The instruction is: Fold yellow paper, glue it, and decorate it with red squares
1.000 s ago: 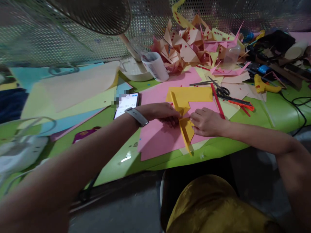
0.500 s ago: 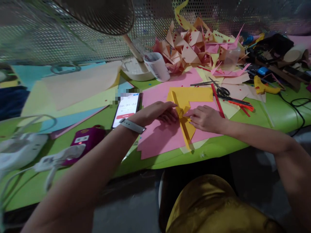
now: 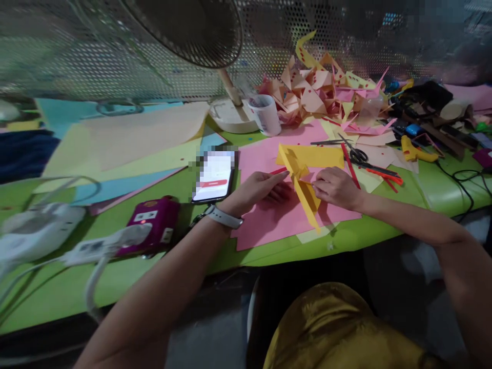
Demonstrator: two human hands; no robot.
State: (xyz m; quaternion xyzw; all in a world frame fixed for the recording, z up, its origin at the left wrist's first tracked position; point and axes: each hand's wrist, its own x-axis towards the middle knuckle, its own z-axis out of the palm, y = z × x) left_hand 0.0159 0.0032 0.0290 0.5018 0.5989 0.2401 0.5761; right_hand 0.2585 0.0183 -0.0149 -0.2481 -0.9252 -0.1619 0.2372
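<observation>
A folded yellow paper piece (image 3: 303, 192), with a long raised strip and a flat flap at its far side, is held over pink sheets (image 3: 261, 225). My left hand (image 3: 265, 189), a pale watch on its wrist, pinches the strip's left side between thumb and fingers. From the right, my right hand (image 3: 336, 187) has its fingers curled in against the paper's middle, gripping a small part there. Its fingertips are partly hidden. By the left thumb shows a thin red strip (image 3: 279, 170); another red strip (image 3: 350, 166) lies beyond the right hand.
Scissors (image 3: 357, 154) and an orange-handled cutter (image 3: 384, 174) lie at the right, near a yellow glue gun (image 3: 417, 149). A phone (image 3: 215, 177), a purple power adapter (image 3: 154, 223) and coloured sheets (image 3: 146, 128) are at the left. Behind stand a fan (image 3: 234, 115), a white cup (image 3: 265, 117) and a folded-paper heap (image 3: 307, 89).
The camera view has shifted, so the table appears further right. The yellow paper is tilted up more, and my right fingers have curled tighter against it. My left hand still holds the strip.
</observation>
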